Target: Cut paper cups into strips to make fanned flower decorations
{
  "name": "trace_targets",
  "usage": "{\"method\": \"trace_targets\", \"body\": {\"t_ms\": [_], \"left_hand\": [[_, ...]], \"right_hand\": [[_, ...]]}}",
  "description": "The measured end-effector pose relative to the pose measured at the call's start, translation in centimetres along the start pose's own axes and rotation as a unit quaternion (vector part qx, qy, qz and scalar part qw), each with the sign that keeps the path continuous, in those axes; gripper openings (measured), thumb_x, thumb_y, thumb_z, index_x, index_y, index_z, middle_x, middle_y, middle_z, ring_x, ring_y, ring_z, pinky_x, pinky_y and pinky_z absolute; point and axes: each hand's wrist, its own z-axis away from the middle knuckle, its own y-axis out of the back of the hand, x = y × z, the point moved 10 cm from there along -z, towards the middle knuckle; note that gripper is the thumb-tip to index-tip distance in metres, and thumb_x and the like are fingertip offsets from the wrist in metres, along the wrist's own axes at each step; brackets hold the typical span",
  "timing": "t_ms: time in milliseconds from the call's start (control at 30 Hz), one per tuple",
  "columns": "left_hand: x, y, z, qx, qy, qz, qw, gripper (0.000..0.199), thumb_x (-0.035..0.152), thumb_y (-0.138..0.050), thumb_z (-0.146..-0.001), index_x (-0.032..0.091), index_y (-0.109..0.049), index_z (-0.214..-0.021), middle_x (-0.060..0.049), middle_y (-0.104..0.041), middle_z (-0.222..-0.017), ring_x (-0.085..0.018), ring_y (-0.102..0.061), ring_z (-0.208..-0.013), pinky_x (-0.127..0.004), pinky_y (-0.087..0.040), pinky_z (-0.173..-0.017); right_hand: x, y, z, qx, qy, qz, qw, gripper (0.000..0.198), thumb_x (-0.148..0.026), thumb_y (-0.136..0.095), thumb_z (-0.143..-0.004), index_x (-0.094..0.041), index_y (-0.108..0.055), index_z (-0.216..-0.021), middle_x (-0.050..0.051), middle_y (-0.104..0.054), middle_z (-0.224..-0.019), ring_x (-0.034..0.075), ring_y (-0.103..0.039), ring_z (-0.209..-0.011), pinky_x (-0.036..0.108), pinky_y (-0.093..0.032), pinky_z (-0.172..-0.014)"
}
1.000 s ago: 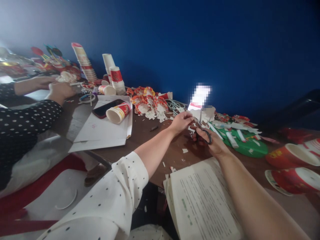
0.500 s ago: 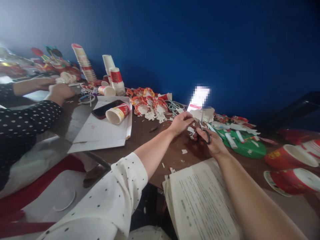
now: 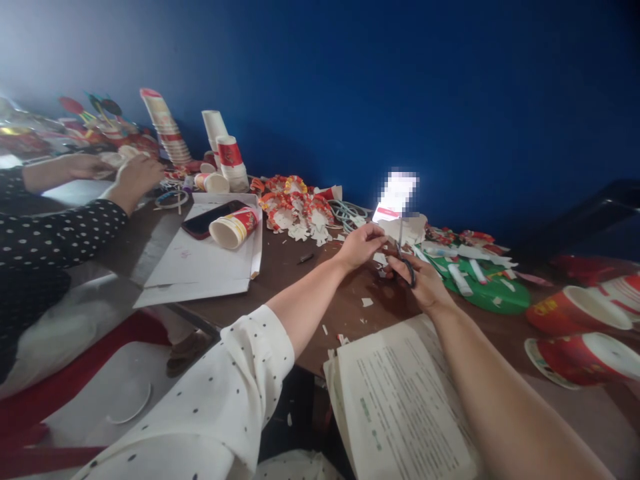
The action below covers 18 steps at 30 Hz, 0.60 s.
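Observation:
My right hand (image 3: 424, 283) is wrapped around the dark handles of a pair of scissors (image 3: 411, 273), whose blades point up and away. Just left of the blades, my left hand (image 3: 361, 247) pinches with thumb and fingertips. What lies in that pinch is too small to make out. White paper scraps (image 3: 367, 303) are scattered on the brown table (image 3: 345, 293) below both hands. Behind the scissors stands a lit phone screen (image 3: 390, 212), partly blurred out. Printed sheets (image 3: 400, 393) lie under my right forearm at the table's near edge.
Cut red-and-white cup pieces (image 3: 295, 207) are heaped left of my hands. A paper cup (image 3: 234, 228) and a dark phone (image 3: 210, 223) rest on a white box lid (image 3: 200, 270). Cup stacks (image 3: 170, 133) stand behind. Rightward are a green disc (image 3: 505, 297) and red cups (image 3: 575, 310). A co-worker's hand (image 3: 137, 180) works at left.
My hands stay close together, with the scissors shifted slightly left in view. The co-worker's near hand has lifted and moved right. The whole view has shifted a little.

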Motion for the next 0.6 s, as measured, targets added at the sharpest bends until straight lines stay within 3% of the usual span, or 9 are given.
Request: {"method": "trace_targets", "body": {"t_ms": [333,600], "left_hand": [[-0.22,0.02,-0.18,-0.004,-0.002,-0.014,1.0,0.007,0.017,-0.063,-0.081,0.015,-0.056,-0.08,0.003,-0.059,-0.069,-0.008,-0.055,-0.07,-0.024,-0.044,-0.077],[0.1,-0.03,-0.11,0.008,0.014,0.007,1.0,0.007,0.013,-0.062,-0.08,0.014,-0.057,-0.077,0.004,-0.057,-0.067,-0.008,-0.054,-0.066,-0.025,-0.044,-0.077]], "right_hand": [[-0.54,0.29,0.12,0.02,0.012,0.013,1.0,0.045,-0.065,-0.072,-0.072,-0.021,-0.073,-0.084,0.003,-0.062,-0.065,0.019,-0.059,-0.068,0.03,-0.046,-0.06],[-0.55,0.28,0.16,0.022,0.017,-0.004,1.0,0.049,-0.065,-0.071,-0.072,-0.019,-0.073,-0.086,0.002,-0.062,-0.065,0.015,-0.055,-0.06,0.027,-0.038,-0.052]]}}
